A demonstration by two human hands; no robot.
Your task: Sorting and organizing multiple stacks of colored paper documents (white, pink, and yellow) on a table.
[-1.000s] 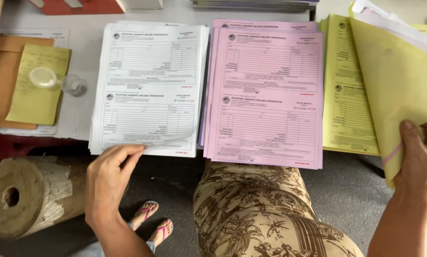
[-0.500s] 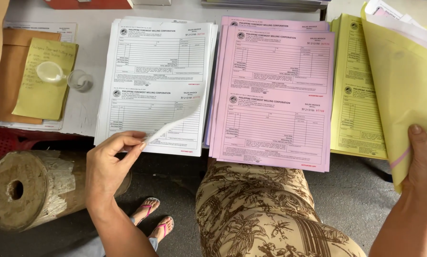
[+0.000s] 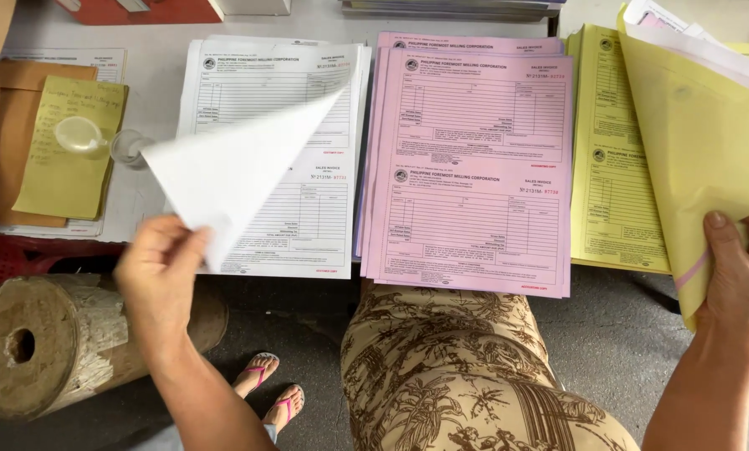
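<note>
Pale grey table [image 3: 153, 179] fills the upper half of the frame, w/ dark concrete floor below it. Three stacks of printed forms lie side by side along the table's near edge: white stack [image 3: 308, 217] centre-left, pink stack [image 3: 475, 167] in the middle, yellow stack [image 3: 612, 184] to the right. Left hand [image 3: 159, 271], lower left of frame, pinches the bottom corner of the top white sheet [image 3: 241, 171] btwn thumb and fingers; the sheet is lifted and curled back diagonally, blank underside showing, its far corner still down near the top right of the white stack. Right hand [image 3: 738, 280], at the right edge, is closed on a collected bundle of yellow, pink and white sheets [image 3: 700, 150], thumb on the front face, other fingers hidden behind; the bundle is held up tilted, partly covering the yellow stack. Upper left: a brown envelope [image 3: 3, 159] w/ a yellow handwritten note [image 3: 70, 146] on top, and a small clear lidded container [image 3: 82, 134] resting on the note, another clear round piece [image 3: 130, 148] just beside it. Red book-like item [image 3: 141, 10] at the top edge. Lower left: a worn cardboard roll [image 3: 49, 342] lying on its side on the floor, under the table edge. Bottom centre: the person's lap in a beige and brown leaf-print fabric [image 3: 466, 376], and feet in pink flip-flops [image 3: 266, 388] just left of it.
</note>
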